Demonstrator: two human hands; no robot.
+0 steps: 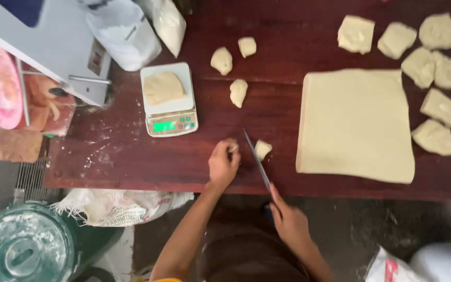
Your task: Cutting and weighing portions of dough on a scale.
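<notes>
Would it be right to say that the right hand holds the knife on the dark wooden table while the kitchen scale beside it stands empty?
Not quite: the head view shows the kitchen scale carrying a lump of dough. The rest stands: the right hand holds the knife on the dark wooden table.

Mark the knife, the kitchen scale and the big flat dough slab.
knife [257,159], head view, middle of the blade.
kitchen scale [186,79], head view, bare corner of the white platform.
dough slab [356,125], head view, centre of its top face.

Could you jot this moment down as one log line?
left hand: on table | right hand: holds knife | small dough piece: beside blade
</notes>
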